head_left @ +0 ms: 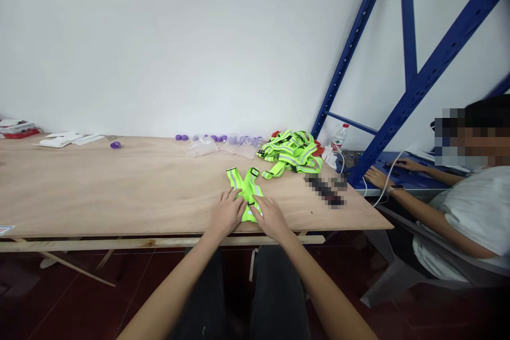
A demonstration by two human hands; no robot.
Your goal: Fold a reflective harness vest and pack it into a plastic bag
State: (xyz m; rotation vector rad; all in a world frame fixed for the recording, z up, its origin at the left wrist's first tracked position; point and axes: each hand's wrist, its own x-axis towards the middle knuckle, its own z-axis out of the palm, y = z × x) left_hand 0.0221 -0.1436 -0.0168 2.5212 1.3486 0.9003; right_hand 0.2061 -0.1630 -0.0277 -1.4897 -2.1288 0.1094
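vest half folded | our left hand, right hand flat, fingers spread, pressing it | pile behind vest unfolded

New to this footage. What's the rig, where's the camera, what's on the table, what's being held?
No machine here: a person works with two bare hands, filmed by one camera worn on the head, looking forward and down. The left hand and right hand both press flat on a neon yellow reflective vest lying near the front edge of a plywood table; neither hand visibly grips it. Behind it sits a pile of similar vests. Along the wall side lie purple caps and clear plastic bags, with white papers at far left. A co-worker sits at the right.
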